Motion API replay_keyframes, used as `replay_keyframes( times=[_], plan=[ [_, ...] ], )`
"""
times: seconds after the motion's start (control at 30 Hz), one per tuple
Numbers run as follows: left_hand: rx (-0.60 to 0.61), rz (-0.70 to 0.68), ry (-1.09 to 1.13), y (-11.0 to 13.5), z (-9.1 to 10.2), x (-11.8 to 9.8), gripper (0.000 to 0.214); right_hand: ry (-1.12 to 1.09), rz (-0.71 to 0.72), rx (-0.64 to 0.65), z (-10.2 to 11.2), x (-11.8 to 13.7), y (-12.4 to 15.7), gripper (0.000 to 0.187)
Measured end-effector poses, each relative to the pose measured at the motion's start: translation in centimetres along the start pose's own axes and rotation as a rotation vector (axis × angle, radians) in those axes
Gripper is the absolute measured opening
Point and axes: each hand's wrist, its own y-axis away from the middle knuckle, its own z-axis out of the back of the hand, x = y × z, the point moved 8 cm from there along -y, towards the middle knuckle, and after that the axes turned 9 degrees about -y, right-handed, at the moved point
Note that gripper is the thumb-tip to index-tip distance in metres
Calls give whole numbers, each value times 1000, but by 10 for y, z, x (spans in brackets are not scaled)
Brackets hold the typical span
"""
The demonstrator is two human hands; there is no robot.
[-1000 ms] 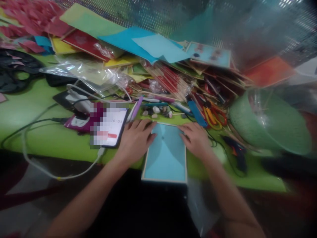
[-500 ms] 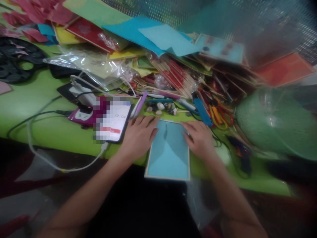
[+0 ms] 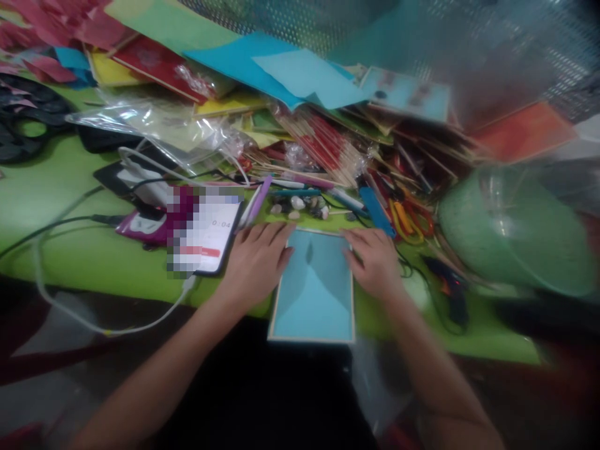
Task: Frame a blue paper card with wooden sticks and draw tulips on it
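A light blue card with a pale wooden border [image 3: 313,294] lies flat at the near edge of the green table [image 3: 94,262], partly hanging over it. My left hand [image 3: 255,262] rests palm down on the card's upper left edge, fingers stretched flat. My right hand [image 3: 374,259] lies the same way on the upper right edge, fingers extended toward the middle. Neither hand holds anything. A small dark mark shows on the card between my fingertips. Just beyond the card sits a row of small pebbles or shells [image 3: 300,207].
A phone [image 3: 206,234] with a white cable lies left of my left hand. Behind are piles of coloured paper, bundled sticks [image 3: 323,150], pens, orange scissors [image 3: 407,219] and plastic bags. A green bowl-shaped basket [image 3: 510,231] stands at the right, a dark glue gun [image 3: 450,290] near it.
The view shifts slightly with my head. Both hands stay pressed flat on the blue card, with only small finger movement.
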Motion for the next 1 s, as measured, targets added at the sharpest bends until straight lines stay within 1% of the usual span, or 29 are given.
replay_keyframes(
  times=[0.1, 0.17, 0.37, 0.53, 0.6, 0.73, 0.83, 0.93, 1.0],
  plan=[
    [-10, -5, 9, 1, 0, 1, 41, -3, -52, -91, 12, -9, 1, 32],
    [-8, -11, 8, 1, -1, 1, 40, -14, -55, -106, 15, -11, 2, 30],
    [11, -10, -7, 1, -3, 2, 43, -23, -63, -51, 10, -11, 1, 28],
    [60, -12, -9, -1, -3, 0, 43, -40, -85, -3, 6, -12, 1, 28],
    [58, -4, 6, -1, -2, 0, 43, -45, -87, 7, 4, -12, 1, 27],
    [29, 36, 62, 0, 1, 3, 43, -38, -93, 7, 4, -12, 2, 28],
    [35, 47, 92, 1, 0, 4, 41, -37, -89, -21, 6, -11, 2, 29],
    [41, 39, 82, 1, 0, 3, 40, -54, -67, -25, 6, -9, 1, 31],
    [52, 32, 62, 1, 0, 2, 40, -61, -52, -3, 3, -8, 1, 31]
  ],
)
